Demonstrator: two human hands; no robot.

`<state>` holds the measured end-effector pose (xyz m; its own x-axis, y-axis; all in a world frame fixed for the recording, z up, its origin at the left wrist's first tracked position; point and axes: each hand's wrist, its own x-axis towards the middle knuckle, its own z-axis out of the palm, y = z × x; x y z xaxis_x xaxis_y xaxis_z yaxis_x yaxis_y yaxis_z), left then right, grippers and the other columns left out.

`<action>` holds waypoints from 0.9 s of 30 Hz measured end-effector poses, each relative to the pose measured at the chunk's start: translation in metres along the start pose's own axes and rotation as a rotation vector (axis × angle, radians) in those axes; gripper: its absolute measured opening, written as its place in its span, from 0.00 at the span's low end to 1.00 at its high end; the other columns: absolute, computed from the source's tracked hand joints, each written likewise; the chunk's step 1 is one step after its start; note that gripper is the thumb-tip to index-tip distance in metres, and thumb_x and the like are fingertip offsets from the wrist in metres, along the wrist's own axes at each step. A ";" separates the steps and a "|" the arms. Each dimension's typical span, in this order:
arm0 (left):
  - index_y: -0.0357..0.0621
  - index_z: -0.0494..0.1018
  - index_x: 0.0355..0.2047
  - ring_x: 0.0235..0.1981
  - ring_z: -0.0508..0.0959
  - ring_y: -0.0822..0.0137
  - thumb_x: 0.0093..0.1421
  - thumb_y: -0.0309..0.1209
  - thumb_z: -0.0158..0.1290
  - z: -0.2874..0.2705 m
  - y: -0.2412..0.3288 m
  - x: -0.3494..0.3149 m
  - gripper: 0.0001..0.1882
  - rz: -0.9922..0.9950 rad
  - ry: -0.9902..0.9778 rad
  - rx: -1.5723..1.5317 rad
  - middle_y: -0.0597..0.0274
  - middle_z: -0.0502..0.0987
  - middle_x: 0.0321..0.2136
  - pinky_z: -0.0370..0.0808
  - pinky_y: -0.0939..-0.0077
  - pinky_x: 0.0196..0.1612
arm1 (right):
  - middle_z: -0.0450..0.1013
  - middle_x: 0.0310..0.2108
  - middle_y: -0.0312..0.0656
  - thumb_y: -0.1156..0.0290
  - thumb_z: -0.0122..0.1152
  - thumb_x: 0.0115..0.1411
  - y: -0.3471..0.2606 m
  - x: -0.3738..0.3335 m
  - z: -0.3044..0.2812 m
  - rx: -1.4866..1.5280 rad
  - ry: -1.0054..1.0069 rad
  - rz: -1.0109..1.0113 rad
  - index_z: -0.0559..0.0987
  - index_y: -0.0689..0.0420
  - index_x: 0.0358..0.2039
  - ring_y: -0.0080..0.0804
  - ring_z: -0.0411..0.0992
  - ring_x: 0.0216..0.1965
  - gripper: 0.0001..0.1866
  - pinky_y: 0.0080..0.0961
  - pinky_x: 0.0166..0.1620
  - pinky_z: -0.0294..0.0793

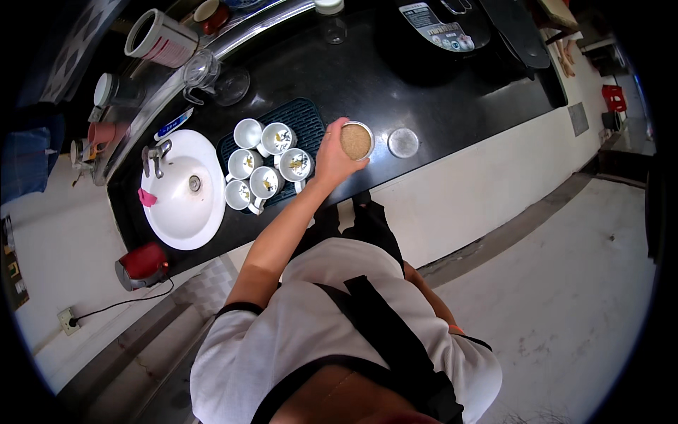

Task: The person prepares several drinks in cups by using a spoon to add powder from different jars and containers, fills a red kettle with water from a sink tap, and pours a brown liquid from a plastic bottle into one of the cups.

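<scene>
My left hand (337, 157) is wrapped round an open jar (370, 134) filled with brown granules (355, 142), held over the counter's front edge. Just right of it a round silver lid (403, 143) lies flat on the black counter. To the left of the hand, several white mugs (265, 181) stand in two rows on a dark green ridged tray (305, 116). Small dark and yellowish bits show inside most of them; the far left mug (248, 133) looks plain inside. My right arm (432, 300) hangs at my side, and its hand is hidden behind my shirt.
A white oval sink (183, 226) with a metal tap (157, 155) is at left, a red kettle (143, 266) beside it. Behind the tray stands a glass pitcher (203, 71). A clear jar (333, 27) and a large black appliance (438, 28) occupy the counter's back.
</scene>
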<state>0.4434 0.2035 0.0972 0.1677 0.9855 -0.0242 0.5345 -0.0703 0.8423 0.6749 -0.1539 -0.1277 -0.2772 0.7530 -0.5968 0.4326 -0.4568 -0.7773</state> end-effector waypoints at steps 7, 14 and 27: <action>0.42 0.59 0.50 0.50 0.65 0.53 0.32 0.29 0.64 -0.012 0.006 -0.008 0.41 0.211 -0.005 0.105 0.52 0.64 0.48 0.62 0.66 0.53 | 0.74 0.32 0.53 0.66 0.51 0.52 -0.013 0.013 -0.001 -0.112 0.056 -0.071 0.73 0.67 0.36 0.40 0.73 0.34 0.17 0.32 0.38 0.71; 0.45 0.60 0.50 0.51 0.64 0.53 0.32 0.29 0.63 -0.027 0.019 -0.018 0.41 0.297 -0.032 0.129 0.54 0.64 0.49 0.61 0.64 0.53 | 0.75 0.33 0.50 0.68 0.50 0.51 -0.055 0.014 0.000 0.165 0.067 -0.108 0.75 0.66 0.35 0.34 0.72 0.35 0.15 0.29 0.38 0.71; 0.46 0.58 0.52 0.48 0.67 0.58 0.30 0.33 0.66 -0.003 -0.012 -0.052 0.45 -0.230 -0.415 -0.497 0.53 0.65 0.46 0.63 0.70 0.51 | 0.74 0.31 0.41 0.70 0.54 0.50 0.021 0.046 -0.001 0.659 0.018 0.053 0.70 0.66 0.40 0.25 0.72 0.29 0.17 0.22 0.35 0.73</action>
<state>0.4258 0.1535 0.0899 0.4519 0.8192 -0.3530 0.1679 0.3105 0.9356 0.6725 -0.1287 -0.1712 -0.2534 0.7264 -0.6389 -0.1720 -0.6838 -0.7091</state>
